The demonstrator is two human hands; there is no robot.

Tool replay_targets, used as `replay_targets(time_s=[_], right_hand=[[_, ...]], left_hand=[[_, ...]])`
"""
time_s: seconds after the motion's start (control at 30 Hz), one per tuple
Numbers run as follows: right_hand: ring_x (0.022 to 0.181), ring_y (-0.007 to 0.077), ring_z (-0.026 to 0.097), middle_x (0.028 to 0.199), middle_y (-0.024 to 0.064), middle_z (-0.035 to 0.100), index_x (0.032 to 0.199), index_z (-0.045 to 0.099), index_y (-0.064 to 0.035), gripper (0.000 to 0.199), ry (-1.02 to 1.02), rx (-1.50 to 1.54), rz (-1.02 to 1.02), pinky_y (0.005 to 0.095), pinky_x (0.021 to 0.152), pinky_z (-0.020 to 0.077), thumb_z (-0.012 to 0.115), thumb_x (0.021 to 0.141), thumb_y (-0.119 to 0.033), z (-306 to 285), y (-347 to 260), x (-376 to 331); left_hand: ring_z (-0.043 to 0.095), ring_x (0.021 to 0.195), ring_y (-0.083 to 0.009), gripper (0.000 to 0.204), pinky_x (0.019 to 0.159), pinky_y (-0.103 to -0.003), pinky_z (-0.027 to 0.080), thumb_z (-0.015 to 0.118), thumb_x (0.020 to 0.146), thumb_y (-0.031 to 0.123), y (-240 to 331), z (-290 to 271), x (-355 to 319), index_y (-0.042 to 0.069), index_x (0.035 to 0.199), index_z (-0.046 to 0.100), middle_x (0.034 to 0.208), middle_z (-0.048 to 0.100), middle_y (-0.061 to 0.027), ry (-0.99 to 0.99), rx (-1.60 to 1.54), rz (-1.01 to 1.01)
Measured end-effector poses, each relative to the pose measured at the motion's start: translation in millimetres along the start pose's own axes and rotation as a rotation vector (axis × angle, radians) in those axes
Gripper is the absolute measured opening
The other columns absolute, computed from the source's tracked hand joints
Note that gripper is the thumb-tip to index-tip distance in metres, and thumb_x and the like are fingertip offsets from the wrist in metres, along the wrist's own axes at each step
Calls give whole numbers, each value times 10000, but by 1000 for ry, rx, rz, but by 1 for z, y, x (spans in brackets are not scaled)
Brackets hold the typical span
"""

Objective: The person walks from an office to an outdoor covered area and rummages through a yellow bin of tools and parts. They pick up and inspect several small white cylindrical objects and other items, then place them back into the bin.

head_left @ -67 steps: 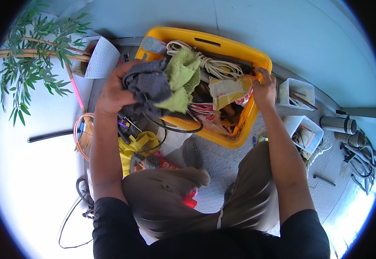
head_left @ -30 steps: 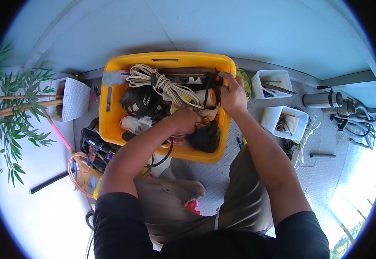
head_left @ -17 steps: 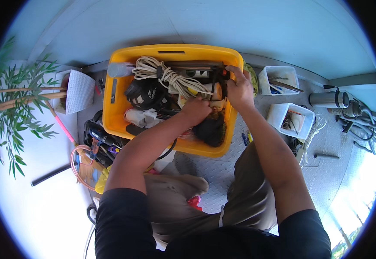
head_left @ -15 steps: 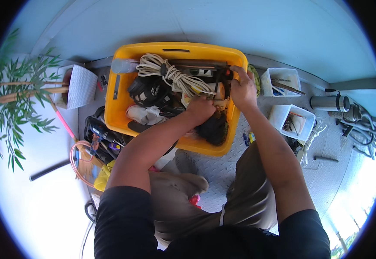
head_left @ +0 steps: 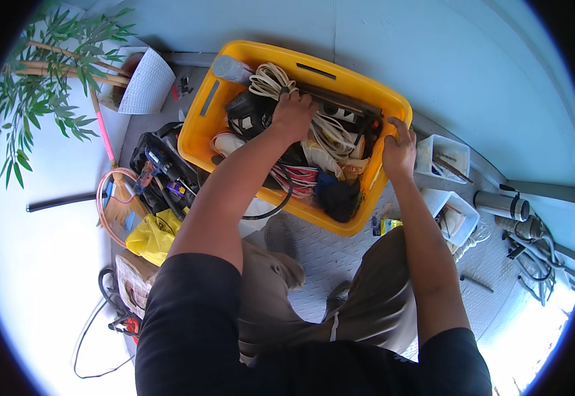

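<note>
A yellow plastic bin [head_left: 202,144] full of mixed gear stands in front of me. My left hand [head_left: 294,117] is inside it, fingers curled around the middle of a coiled white cable [head_left: 330,135]. With my right hand [head_left: 400,152] I grip the bin's right rim. Around the cable lie a clear plastic container [head_left: 232,70], a black piece of gear [head_left: 244,117], a red-and-white cord bundle [head_left: 299,179] and a dark cloth bundle [head_left: 338,199]. My left forearm covers part of the bin's contents.
Two white containers [head_left: 462,229] with tools stand right of the bin, near a steel flask [head_left: 502,206]. Left are a black bag [head_left: 147,142] with tools, a yellow plastic bag [head_left: 152,235], a broom [head_left: 124,198] and a potted plant [head_left: 149,82]. A blue wall [head_left: 446,66] rises behind.
My left hand has moved from the bin's near right part up and left onto the white cable. My right hand stays at the right rim. The whole view has turned somewhat.
</note>
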State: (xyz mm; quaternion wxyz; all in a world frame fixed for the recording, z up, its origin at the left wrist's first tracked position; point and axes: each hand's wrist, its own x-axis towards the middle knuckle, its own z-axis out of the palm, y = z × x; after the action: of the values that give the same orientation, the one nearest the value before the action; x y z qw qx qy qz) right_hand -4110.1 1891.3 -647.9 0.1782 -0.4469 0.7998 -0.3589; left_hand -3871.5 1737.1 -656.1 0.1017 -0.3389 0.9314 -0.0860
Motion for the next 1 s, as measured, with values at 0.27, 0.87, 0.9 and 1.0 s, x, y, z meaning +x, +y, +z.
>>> replay_targets(time_s=[0.27,0.87,0.9,1.0], right_hand=[[1128,389,564,1131,197,591,1292,628,-194,441,9,6,-28,467,1001,448,544,867,-117,1,6,0],[1224,415,516,1316,199,611,1336,583,-171,463,-101,-92,-103,497,1037,407,605,874,-162,6,31,18],[1224,415,517,1321,201,610,1335,584,-171,462,-81,-82,-118,497,1038,406,604,873,-168,7,31,20],[1230,425,510,1322,215,603,1343,578,-171,469,-124,-125,-90,506,1040,400,604,876,-189,8,35,24]], left_hand=[[634,1088,-283,516,950,-487,478,774,810,380,-8,-27,7,152,1258,659,1158,613,-78,21,-189,16],[619,1160,-373,480,956,-450,506,692,877,386,-32,-152,-286,120,1274,641,1251,649,-160,270,-798,-497],[622,1140,-380,470,969,-433,502,688,890,382,-23,-162,-329,90,1257,651,1237,655,-171,228,-887,-660],[652,1126,-246,472,976,-366,499,718,918,329,39,-195,-436,36,1280,639,1212,673,-135,363,-1102,-1013]])
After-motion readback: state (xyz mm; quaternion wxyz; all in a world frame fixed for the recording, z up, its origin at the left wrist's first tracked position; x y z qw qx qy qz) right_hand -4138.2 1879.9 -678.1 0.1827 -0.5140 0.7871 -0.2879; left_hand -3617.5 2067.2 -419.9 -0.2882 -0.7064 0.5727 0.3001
